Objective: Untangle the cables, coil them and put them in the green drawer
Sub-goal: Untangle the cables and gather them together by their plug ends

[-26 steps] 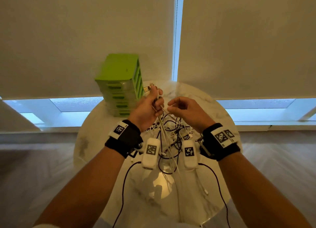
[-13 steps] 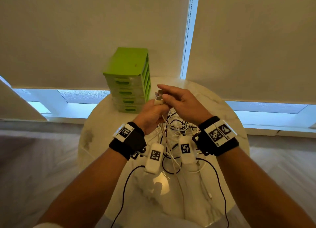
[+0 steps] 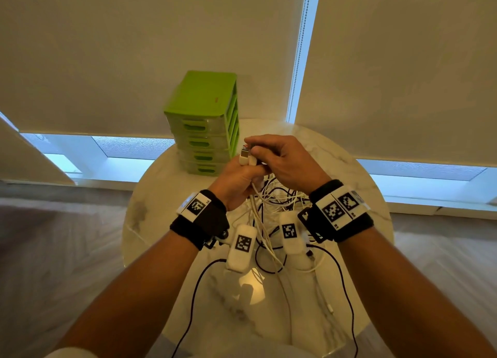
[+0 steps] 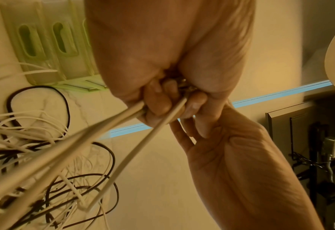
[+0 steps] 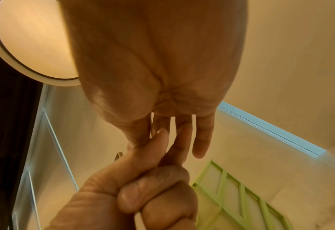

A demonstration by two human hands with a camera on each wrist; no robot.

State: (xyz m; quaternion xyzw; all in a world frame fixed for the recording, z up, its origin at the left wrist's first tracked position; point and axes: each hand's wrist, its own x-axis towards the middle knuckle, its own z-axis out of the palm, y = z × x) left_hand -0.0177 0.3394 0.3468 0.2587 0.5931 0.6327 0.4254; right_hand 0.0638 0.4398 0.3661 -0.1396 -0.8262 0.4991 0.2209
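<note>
Going left to right: my left hand (image 3: 236, 180) is clenched around two white cable strands just below their plugs (image 3: 245, 153), holding them up above the tangle (image 3: 277, 199). A second ago my right hand (image 3: 285, 164) was apart from it, pinching at a strand lower down; now it has come up over the left fist, fingers mostly straight, thumb and forefinger at the plug tips. Whether it actually pinches them I cannot tell. I take this to mean I have both ends of one cable together, so I could start pulling it free.

The green drawer unit (image 3: 204, 121) stands at 11 o'clock on the table (image 3: 357, 185), all drawers shut. White and dark cables lie knotted at the centre, straight under my hands, and their loops cross the two strands I hold. That is what will snag.
</note>
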